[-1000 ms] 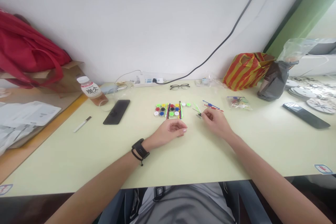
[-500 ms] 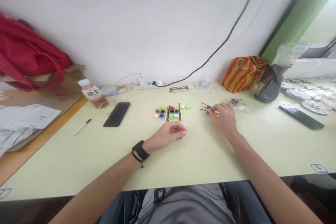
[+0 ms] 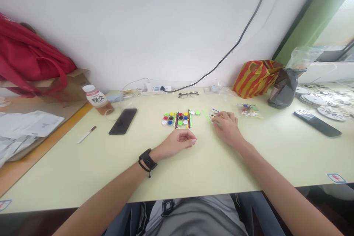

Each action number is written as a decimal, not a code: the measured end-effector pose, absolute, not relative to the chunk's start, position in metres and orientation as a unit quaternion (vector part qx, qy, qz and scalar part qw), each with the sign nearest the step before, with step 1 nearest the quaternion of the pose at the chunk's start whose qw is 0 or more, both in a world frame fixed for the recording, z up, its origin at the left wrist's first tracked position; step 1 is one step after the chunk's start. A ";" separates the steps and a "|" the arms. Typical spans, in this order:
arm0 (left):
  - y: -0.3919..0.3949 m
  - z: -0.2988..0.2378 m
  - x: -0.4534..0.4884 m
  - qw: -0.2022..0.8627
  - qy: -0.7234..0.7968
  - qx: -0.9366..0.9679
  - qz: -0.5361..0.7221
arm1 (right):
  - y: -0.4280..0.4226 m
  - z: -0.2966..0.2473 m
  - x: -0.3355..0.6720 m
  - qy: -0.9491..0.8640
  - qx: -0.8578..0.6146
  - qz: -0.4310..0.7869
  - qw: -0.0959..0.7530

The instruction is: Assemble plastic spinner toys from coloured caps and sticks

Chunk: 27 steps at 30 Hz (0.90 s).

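Note:
My left hand rests on its side on the table, fingers curled in and nothing showing in them. Just beyond it are rows of small coloured round caps, with thin coloured arrow-tipped sticks lying among them. My right hand is over a small group of loose pieces, its fingertips drawn together and pointing down. What they pinch is hidden. A blue arrow-tipped stick pokes out beyond the fingers. Left of them lies a light green stick.
A clear bag of small parts lies right of my right hand. Glasses and a power strip are along the wall. A black phone, a pen and a bottle stand or lie at left; a dark handset is at right.
My right hand has moved left and slightly toward me, close to the light green and white sticks. The bag of parts behind it is now more exposed. My left hand stays put.

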<state>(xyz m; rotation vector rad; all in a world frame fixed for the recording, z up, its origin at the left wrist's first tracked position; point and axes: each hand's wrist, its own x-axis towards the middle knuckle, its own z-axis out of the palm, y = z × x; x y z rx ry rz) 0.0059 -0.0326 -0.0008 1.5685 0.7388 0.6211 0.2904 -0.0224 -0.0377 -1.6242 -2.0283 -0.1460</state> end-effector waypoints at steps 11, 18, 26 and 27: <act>-0.034 0.000 0.005 0.608 0.320 0.677 0.263 | -0.024 -0.031 0.290 -0.748 -0.577 -0.018 0.326; -0.034 0.001 0.005 0.607 0.317 0.681 0.260 | -0.026 -0.022 0.287 -0.714 -0.536 0.150 0.425; -0.035 0.002 0.005 0.599 0.316 0.688 0.261 | -0.027 -0.027 0.278 -0.732 -0.519 0.176 0.406; -0.035 0.002 0.005 0.599 0.315 0.688 0.261 | -0.028 -0.027 0.277 -0.734 -0.519 0.178 0.401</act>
